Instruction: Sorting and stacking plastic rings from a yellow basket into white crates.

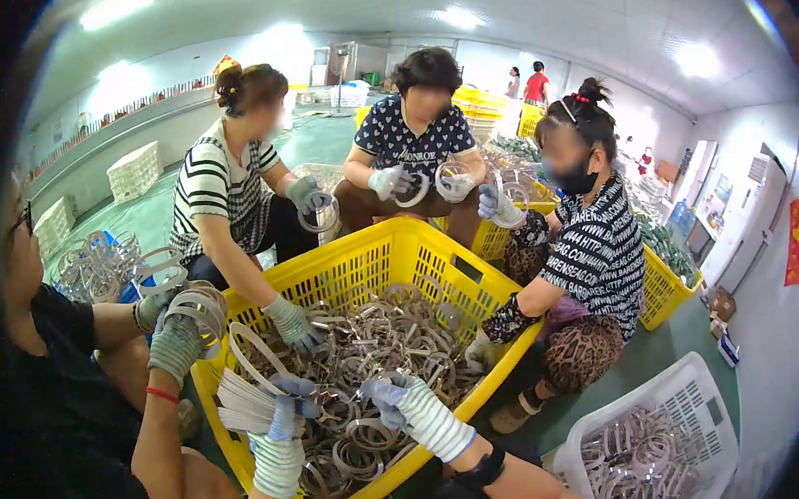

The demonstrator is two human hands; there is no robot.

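My left hand, in a striped glove with blue-grey fingers, is closed round a fanned stack of flat metal bands that look like hose clamps. One band of that stack loops upward. Beside it my right hand, gloved alike, reaches in over a big yellow crate. Its fingers are bent together, and what they grip, if anything, I cannot make out. Loose metal ring clamps lie tangled in a heap in the crate, below both hands.
Several co-workers sit round the crate, their gloved hands among or above the rings. A white basket with more rings stands at the lower right. Another pile of rings lies at the left, and yellow crates stand behind.
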